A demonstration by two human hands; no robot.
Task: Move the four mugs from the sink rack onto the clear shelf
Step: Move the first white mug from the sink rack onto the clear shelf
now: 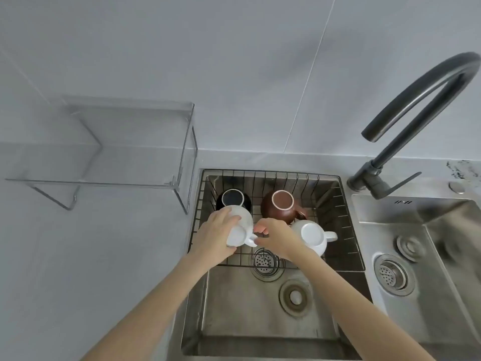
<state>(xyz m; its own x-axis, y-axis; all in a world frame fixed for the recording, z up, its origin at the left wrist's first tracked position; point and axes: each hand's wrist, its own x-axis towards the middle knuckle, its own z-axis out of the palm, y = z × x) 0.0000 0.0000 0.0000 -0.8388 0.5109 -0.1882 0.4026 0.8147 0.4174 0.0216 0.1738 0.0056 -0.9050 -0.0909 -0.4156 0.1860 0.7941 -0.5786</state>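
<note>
Several mugs sit upside down in the wire sink rack [346, 230]. A black mug [232, 198] is at the back left and a brown mug [282, 206] at the back right. My left hand [214, 237] grips a white mug [240, 226] at the front left, tilted and lifted a little. My right hand [276, 237] pinches that mug's handle with thumb and fingers. A second white mug [313, 237] stands at the front right, just beyond my right hand. The clear shelf [104, 182] stands on the counter left of the sink, with nothing on it.
A dark curved faucet [416, 105] rises at the right behind the sink [260, 321]. A second steel basin [429, 256] with a drain lies to the right. Grey counter [78, 256] spreads below the shelf, and a tiled wall stands behind.
</note>
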